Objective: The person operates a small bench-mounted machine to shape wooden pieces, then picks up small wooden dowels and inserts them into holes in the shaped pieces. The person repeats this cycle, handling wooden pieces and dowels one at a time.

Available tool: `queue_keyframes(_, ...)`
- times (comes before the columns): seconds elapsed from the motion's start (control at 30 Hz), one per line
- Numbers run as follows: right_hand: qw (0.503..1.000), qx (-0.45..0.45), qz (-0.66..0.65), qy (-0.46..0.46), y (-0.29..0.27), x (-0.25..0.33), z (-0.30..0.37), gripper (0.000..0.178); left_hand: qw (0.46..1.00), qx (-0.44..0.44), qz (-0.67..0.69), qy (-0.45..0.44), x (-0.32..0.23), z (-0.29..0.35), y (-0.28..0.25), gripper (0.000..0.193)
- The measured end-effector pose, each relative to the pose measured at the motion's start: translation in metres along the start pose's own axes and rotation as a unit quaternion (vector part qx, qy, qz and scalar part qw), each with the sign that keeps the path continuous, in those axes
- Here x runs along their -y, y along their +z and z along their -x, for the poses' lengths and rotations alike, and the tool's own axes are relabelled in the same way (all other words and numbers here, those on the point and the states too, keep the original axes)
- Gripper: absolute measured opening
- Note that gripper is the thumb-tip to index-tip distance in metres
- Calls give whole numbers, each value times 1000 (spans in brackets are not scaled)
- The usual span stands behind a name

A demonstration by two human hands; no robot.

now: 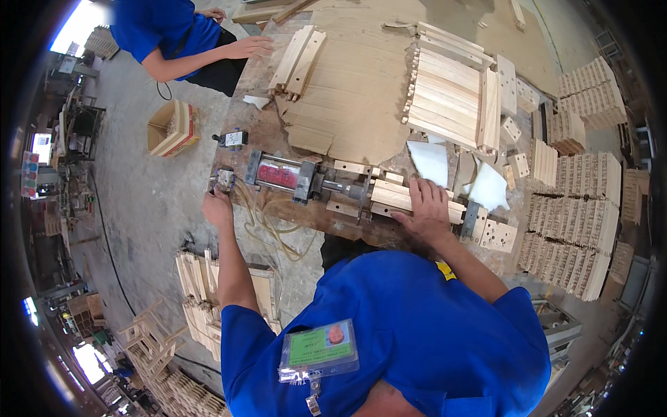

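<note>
At the left edge of the table my left hand (219, 207) has its fingers closed on a small metal hand valve (224, 181). My right hand (426, 212) lies across a set of pale wooden slats (391, 197), thumb on the near side and fingers reaching over to the far side. The slats lie between the pushing end of an air cylinder (279, 173) and a dark metal stop block (471, 217). A steel rod (340, 186) leads from the cylinder towards the slats. What lies beneath my right palm is hidden.
Across the table, slatted wooden panels (445, 97) rest near cardboard (354, 76). Two rails (299, 61) lie beside a co-worker's hand (249, 47). Clear hoses (278, 233) hang off the near edge. Wooden parts (573, 222) are stacked right; a carton (174, 128) stands on the floor.
</note>
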State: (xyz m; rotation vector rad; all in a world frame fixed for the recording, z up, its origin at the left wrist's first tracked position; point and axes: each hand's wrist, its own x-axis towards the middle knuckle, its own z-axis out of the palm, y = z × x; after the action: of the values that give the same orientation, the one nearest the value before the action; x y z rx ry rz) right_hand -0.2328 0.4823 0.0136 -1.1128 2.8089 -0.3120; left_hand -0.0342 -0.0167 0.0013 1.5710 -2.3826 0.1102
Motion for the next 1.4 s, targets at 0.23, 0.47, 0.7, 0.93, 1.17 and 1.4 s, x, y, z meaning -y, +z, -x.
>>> queue_keyframes(0.23,1000,25,-16,-1,-3,-3,2,93,1000,-17,7,18,5,-7,2,44)
queue_keyframes(0.47,1000,-1,-9,6,8,-12,6,92,901,74,377,-200,-26,8,-20,56)
queue_keyframes(0.7,1000,-16,-16,-8,4,-13,8,90,999,-10,-49,-7,-41,10,-35,51)
queue_keyframes(0.93,1000,-7,-16,-2,2,-12,8,90,997,-25,-49,63,-38,5,-33,50)
queue_keyframes(1.17,997,44,-58,7,-3,-15,7,84,997,-12,5,73,-43,2,-44,48)
queue_keyframes(1.4,989,146,-30,-6,-37,-33,2,53,895,82,402,-173,-40,14,-50,41)
